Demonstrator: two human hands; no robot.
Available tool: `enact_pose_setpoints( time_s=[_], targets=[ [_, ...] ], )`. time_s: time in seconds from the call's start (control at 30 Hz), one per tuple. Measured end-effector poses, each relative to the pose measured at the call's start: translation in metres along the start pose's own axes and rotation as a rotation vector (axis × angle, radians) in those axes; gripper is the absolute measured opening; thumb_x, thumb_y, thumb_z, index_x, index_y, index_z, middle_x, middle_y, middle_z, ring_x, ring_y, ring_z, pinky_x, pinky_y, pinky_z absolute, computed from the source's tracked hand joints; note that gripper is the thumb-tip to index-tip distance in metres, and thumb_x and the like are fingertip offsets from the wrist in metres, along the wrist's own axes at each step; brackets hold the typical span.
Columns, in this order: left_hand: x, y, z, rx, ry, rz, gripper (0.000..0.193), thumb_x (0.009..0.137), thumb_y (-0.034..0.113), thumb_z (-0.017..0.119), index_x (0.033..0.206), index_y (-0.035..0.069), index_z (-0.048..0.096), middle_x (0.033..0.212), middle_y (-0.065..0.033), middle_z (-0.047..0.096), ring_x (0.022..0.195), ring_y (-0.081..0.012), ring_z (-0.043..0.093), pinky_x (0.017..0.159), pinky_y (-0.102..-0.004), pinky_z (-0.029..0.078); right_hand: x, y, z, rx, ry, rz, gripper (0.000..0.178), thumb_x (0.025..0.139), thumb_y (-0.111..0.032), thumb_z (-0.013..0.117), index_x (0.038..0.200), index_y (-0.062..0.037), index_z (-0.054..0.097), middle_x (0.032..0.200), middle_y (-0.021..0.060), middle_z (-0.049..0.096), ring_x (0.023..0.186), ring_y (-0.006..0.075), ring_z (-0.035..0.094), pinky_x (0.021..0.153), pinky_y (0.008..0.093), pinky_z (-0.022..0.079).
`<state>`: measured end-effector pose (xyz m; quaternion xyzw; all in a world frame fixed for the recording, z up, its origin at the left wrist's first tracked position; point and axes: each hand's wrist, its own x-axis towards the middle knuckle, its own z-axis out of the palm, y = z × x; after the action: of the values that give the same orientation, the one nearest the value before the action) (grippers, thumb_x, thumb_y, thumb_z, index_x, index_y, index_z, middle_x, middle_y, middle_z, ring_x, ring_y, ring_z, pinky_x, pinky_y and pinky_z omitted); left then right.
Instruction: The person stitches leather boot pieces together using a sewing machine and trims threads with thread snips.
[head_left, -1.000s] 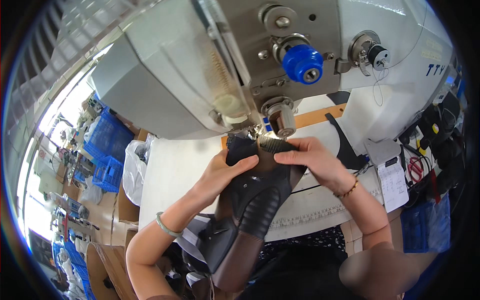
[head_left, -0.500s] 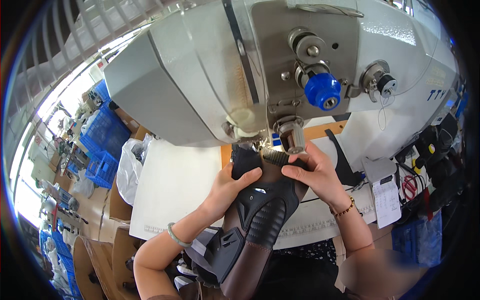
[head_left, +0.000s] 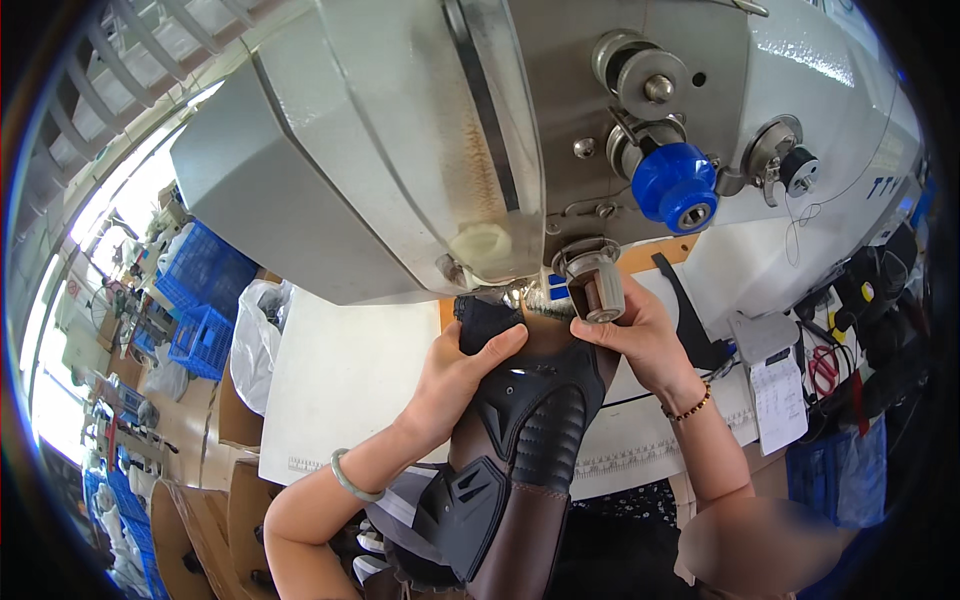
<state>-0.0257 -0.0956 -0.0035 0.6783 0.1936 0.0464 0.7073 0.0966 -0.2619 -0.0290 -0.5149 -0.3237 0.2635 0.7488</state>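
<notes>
Holding the black-and-brown padded piece (head_left: 545,435), laid from 6 o'clock up to the centre, over the near edge of a white table (head_left: 340,370). Gripping its left side, with thumb on top, in left hand (head_left: 450,385) at 7 o'clock; pinching its right side in right hand (head_left: 645,340) at 3 o'clock, partly behind a metal fitting (head_left: 600,290). Tucked at the far end beneath a pale sewing machine (head_left: 400,150) at 12.

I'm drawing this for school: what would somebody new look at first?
Probably the huge pale sewing machine across the top, with its bright blue knob right of centre. Just below, the left hand and right hand hold a black-and-brown padded piece. Blue crates stand off to the left.
</notes>
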Motion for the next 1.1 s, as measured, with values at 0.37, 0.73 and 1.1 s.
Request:
enact_pose_setpoints(
  time_s=[0.37, 0.73, 1.1],
  targets=[
    [0.002, 0.006, -0.006, -0.005, -0.018, -0.001, 0.049, 0.077, 0.031, 0.071, 0.1, -0.007, 0.052, 0.088, -0.008, 0.061, 0.079, -0.0094, 0.058, 0.071, -0.0211, 0.048, -0.006, -0.001, 0.008, -0.003, 0.049, -0.003, 0.026, 0.079, -0.011, 0.069, 0.08, -0.0111, 0.043, 0.08, -0.0024, 0.055, 0.076, 0.0037, 0.048, 0.068, 0.0177, 0.039],
    [-0.004, 0.047, -0.026, 0.438, -0.138, -0.198, 0.059, 0.078, 0.037, 0.066, 0.113, -0.007, 0.048, 0.101, -0.0086, 0.057, 0.092, -0.0119, 0.054, 0.08, -0.0242, 0.043, -0.011, 0.015, 0.024, 0.173, 0.196, -0.052, 0.024, 0.081, -0.009, 0.067, 0.08, -0.01, 0.043, 0.081, -0.0028, 0.053, 0.076, 0.0042, 0.049, 0.068, 0.0181, 0.04],
    [0.006, 0.058, -0.026, 0.38, -0.181, -0.076, 0.055, 0.075, 0.021, 0.07, 0.117, -0.007, 0.047, 0.109, -0.0111, 0.055, 0.099, -0.0128, 0.053, 0.088, -0.0252, 0.041, -0.015, 0.025, 0.035, 0.268, 0.236, -0.179, 0.023, 0.082, -0.004, 0.064, 0.082, -0.0082, 0.041, 0.082, 0.0003, 0.055, 0.077, 0.0048, 0.05, 0.071, 0.0183, 0.041]
  ],
)
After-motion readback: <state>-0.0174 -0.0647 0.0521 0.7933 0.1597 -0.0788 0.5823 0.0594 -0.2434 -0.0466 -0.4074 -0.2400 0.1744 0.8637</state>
